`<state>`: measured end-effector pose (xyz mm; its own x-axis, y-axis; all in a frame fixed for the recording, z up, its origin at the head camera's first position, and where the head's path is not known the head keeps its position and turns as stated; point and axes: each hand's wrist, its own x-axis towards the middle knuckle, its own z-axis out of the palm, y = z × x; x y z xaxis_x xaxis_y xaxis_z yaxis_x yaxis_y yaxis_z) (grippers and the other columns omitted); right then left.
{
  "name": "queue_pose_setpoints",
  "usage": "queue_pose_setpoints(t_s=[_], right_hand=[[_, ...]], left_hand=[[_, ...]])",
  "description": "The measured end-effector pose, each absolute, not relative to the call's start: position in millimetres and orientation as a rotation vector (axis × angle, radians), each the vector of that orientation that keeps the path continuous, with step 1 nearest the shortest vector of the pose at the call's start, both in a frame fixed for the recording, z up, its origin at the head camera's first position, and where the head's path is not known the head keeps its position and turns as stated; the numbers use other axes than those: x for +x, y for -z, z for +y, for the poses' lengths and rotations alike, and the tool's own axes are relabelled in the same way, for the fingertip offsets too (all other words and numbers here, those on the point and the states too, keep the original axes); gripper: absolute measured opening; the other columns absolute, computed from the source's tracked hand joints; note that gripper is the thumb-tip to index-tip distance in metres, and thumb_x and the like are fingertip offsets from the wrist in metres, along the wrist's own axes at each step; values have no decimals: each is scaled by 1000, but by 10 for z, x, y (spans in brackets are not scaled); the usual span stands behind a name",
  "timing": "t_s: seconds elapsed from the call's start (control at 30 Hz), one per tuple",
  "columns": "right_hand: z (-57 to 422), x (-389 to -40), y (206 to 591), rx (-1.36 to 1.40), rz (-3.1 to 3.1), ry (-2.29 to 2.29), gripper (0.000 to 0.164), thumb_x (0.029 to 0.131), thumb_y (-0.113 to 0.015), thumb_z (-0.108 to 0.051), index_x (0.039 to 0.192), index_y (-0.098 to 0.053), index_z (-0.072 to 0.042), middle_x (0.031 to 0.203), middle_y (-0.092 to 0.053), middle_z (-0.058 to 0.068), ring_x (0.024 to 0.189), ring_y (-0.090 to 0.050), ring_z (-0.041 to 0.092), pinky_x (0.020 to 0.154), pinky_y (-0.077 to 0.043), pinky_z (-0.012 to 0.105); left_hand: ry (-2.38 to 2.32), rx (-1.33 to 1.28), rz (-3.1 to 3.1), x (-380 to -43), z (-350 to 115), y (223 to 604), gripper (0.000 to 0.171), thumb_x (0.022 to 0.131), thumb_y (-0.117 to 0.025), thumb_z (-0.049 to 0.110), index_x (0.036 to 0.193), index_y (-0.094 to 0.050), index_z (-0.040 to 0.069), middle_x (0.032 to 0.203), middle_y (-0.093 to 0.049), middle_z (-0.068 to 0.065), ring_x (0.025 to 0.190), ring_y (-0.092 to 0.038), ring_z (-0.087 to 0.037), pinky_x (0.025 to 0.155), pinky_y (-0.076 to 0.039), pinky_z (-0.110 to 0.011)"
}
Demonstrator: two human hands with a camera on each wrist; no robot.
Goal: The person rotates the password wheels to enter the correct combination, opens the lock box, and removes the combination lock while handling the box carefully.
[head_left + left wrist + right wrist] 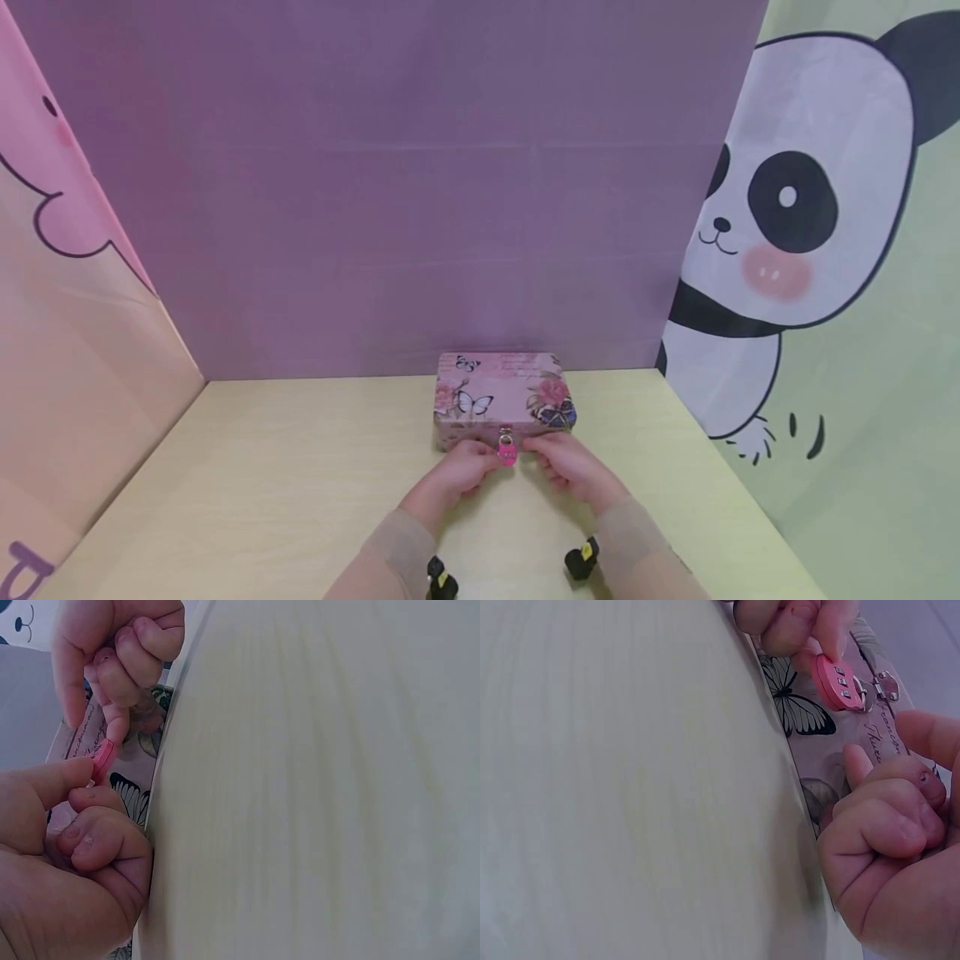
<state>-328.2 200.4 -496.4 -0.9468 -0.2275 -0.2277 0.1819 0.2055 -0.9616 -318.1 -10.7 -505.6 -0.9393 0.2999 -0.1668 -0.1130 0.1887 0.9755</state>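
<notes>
Padlock point(507, 454) btwn L hand point(465, 467), pinching it, & R hand point(568, 464), thumb/index spread.

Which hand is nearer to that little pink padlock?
Left. The left hand pinches the padlock; the right hand is on its other side, apart from it.

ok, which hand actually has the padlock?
The left hand: its thumb and a finger pinch the pink padlock. The right hand is beside it, thumb and index finger apart, not gripping it.
</notes>
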Motion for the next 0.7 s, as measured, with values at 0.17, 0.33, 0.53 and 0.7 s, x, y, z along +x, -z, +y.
queue_pose_setpoints(t_s=[0.17,0.33,0.53,0.7], right_hand=[[2026,-3290,4962,-64,2157,1803,29,100,-63,-26,78,-52,-10,59,-34,-6,48,-28,9,43,-24,23],[2032,-3291,4953,-68,2148,1800,35,99,-63,-25,72,-46,-13,58,-34,-6,48,-28,8,42,-24,23],[2017,-3277,4942,-93,2137,1801,37,99,-63,-25,69,-44,-15,58,-33,-6,48,-27,8,42,-23,22],[1974,-3269,4963,-119,2131,1780,30,100,-62,-25,77,-50,-10,59,-34,-5,48,-28,9,43,-24,22]], left_hand=[[-1815,178,2142,-3179,-106,5050,17,94,-68,13,93,-66,-4,60,-39,8,46,-29,-6,43,-26,-22],[-1806,175,2161,-3163,-100,5027,13,94,-68,11,91,-65,-2,60,-40,8,47,-31,-6,44,-27,-22],[-1792,171,2170,-3153,-104,5001,11,92,-69,11,90,-66,0,62,-41,7,48,-32,-6,44,-27,-22],[-1793,167,2155,-3170,-104,5005,18,93,-69,13,80,-61,4,60,-39,7,48,-31,-7,44,-27,-23]])
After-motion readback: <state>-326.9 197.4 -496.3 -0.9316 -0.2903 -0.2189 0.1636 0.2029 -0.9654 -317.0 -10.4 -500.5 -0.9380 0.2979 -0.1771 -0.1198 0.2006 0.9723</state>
